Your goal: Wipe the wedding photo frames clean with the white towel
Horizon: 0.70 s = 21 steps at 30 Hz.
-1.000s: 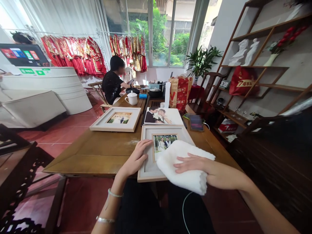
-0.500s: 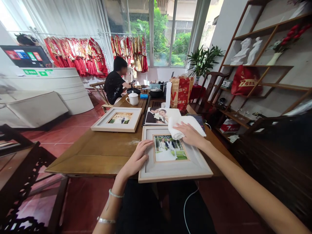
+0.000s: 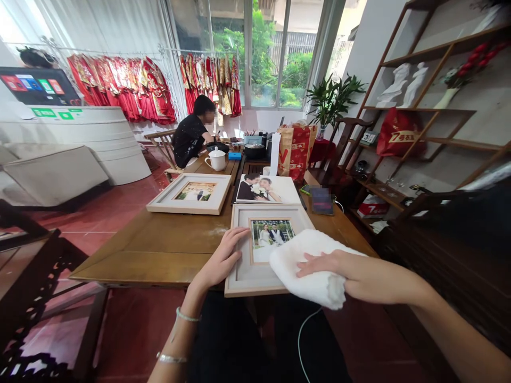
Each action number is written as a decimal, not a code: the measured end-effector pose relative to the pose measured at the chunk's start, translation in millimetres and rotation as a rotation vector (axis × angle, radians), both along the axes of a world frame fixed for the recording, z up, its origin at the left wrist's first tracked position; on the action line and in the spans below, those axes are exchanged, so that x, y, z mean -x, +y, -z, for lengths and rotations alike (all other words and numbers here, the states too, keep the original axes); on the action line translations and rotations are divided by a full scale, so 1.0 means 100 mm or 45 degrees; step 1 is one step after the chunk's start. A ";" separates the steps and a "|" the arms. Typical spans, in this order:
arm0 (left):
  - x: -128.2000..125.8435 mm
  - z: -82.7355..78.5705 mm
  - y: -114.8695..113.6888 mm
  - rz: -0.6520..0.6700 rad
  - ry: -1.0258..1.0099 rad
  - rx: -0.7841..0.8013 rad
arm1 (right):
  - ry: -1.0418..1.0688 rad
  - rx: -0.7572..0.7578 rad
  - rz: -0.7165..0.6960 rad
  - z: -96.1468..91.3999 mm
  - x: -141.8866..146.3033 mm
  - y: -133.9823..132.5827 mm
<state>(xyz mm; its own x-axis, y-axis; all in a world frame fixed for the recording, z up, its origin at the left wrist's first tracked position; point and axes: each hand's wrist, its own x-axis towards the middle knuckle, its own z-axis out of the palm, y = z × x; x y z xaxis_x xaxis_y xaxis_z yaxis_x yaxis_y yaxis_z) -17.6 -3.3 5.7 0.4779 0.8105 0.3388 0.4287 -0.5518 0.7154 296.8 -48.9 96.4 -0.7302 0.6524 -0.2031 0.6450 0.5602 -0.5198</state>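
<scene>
A pale wooden picture frame (image 3: 249, 282) with a couple's photo lies at the table's near edge. My left hand (image 3: 223, 256) rests on its left side, fingers stretched out flat over the border. On its right half, my right hand (image 3: 331, 266) presses a bunched white towel (image 3: 295, 250), which covers the lower right corner of the frame and part of the photo. A second framed photo (image 3: 189, 194) lies farther off to the left. Just beyond the near frame is a photo album (image 3: 279, 190) with a couple on its cover.
The wooden table (image 3: 159, 250) also holds a white lidded mug (image 3: 216, 159), a red paper bag (image 3: 296, 151) and a phone (image 3: 321, 200) on a cable. Another person (image 3: 191, 133) sits at the far end. Dark chairs and a shelf (image 3: 419, 111) stand to the right.
My right hand has brought the towel from the frame's upper right corner down towards me to its lower right. The phone behind is now uncovered. My left hand has stayed in place.
</scene>
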 end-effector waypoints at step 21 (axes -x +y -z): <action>0.01 0.02 0.01 -0.022 -0.036 0.045 | -0.103 -0.473 0.118 0.46 0.57 1.00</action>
